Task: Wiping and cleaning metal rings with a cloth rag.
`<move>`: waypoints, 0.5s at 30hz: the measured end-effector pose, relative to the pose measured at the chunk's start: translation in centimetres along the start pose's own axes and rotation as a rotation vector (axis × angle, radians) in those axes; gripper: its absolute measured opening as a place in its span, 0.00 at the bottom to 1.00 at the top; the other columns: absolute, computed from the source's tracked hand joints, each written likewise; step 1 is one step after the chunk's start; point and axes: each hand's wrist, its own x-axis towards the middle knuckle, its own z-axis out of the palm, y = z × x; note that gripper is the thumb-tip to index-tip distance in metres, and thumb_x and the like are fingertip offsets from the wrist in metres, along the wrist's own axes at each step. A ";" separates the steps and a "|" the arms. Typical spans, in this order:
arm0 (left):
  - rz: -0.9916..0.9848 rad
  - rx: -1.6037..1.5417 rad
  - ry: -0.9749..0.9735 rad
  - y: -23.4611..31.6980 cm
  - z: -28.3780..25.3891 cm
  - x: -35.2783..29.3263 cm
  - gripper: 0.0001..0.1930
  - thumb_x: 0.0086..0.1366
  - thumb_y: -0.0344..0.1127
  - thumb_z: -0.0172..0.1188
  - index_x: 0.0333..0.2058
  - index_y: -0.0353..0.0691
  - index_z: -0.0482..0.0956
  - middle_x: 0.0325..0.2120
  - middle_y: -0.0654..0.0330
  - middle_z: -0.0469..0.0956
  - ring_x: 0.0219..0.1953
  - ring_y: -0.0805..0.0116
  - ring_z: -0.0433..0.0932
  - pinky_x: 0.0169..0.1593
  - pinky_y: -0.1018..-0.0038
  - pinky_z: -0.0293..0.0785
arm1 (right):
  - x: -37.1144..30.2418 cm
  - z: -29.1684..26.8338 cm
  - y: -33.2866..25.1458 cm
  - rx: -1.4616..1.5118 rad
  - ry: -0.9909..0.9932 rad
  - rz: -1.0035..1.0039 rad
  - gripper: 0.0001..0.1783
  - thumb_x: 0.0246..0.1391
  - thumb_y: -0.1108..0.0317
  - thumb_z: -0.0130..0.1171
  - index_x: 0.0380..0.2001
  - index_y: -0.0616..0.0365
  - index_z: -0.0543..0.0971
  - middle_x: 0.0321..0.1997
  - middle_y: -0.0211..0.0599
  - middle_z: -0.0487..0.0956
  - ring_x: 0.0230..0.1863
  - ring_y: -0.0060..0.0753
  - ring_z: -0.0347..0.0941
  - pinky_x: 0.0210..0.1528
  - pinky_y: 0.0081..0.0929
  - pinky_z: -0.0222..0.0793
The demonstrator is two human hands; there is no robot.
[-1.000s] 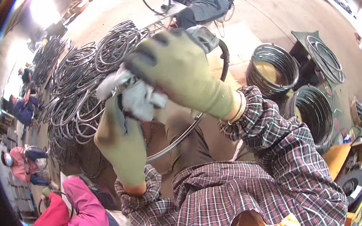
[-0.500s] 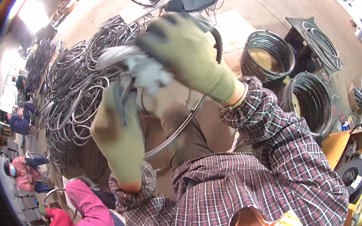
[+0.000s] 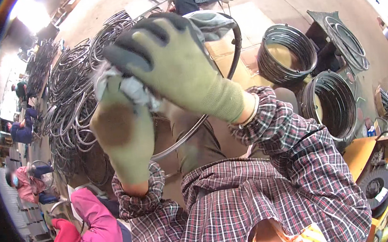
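That huge heap of metal rims [image 3: 68, 100] sprawls on your left. One rim [image 3: 194, 128] rests across your lap. Your gloved right hand [image 3: 179, 68] and left hand [image 3: 122, 132] both clutch a grey rag [image 3: 127, 85] up close.

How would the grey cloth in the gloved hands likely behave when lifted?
Probably floppy: the grey cloth bunches in folds between the left hand and right hand. Likely light, as fingertips alone pinch it. Unlikely to slip from the knit gloves.

Concrete floor [image 3: 280, 0], heaped metal rims [image 3: 69, 109], stacked rims [image 3: 285, 54]
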 end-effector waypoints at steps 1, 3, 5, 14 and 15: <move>-0.180 -0.249 -0.159 -1.4 -0.2 -0.5 0.12 0.66 0.35 0.57 0.46 0.39 0.74 0.30 0.45 0.78 0.32 0.41 0.79 0.35 0.57 0.73 | 0.2 0.5 0.0 0.055 0.120 -0.028 0.24 0.41 0.65 0.64 0.47 0.52 0.78 0.48 0.42 0.73 0.50 0.50 0.70 0.52 0.46 0.68; -0.157 -0.225 -0.103 -1.1 -0.7 -0.9 0.11 0.66 0.33 0.58 0.45 0.38 0.74 0.30 0.46 0.78 0.31 0.42 0.79 0.35 0.60 0.74 | -0.4 0.5 1.7 0.021 0.116 -0.127 0.24 0.40 0.64 0.64 0.45 0.52 0.78 0.45 0.40 0.74 0.50 0.50 0.69 0.51 0.45 0.68; -0.170 -0.149 -0.021 -0.3 -2.0 -0.9 0.10 0.65 0.30 0.60 0.44 0.36 0.76 0.29 0.47 0.78 0.30 0.45 0.79 0.36 0.66 0.75 | -2.5 0.1 5.2 0.225 0.124 0.261 0.25 0.42 0.67 0.64 0.47 0.60 0.75 0.38 0.44 0.76 0.43 0.51 0.74 0.45 0.41 0.72; -0.138 0.010 -0.097 -0.8 -0.4 1.0 0.12 0.67 0.34 0.57 0.47 0.38 0.74 0.30 0.42 0.77 0.34 0.39 0.77 0.37 0.55 0.73 | -3.6 -1.0 5.4 0.660 0.130 0.473 0.26 0.41 0.67 0.67 0.46 0.66 0.75 0.46 0.47 0.77 0.47 0.45 0.75 0.50 0.38 0.73; -0.124 -0.028 -0.159 0.3 0.0 1.3 0.12 0.67 0.34 0.56 0.48 0.38 0.74 0.31 0.42 0.77 0.34 0.38 0.77 0.37 0.53 0.72 | -2.5 0.3 5.6 0.402 0.142 0.232 0.24 0.43 0.66 0.62 0.46 0.63 0.76 0.52 0.49 0.74 0.54 0.51 0.71 0.55 0.41 0.69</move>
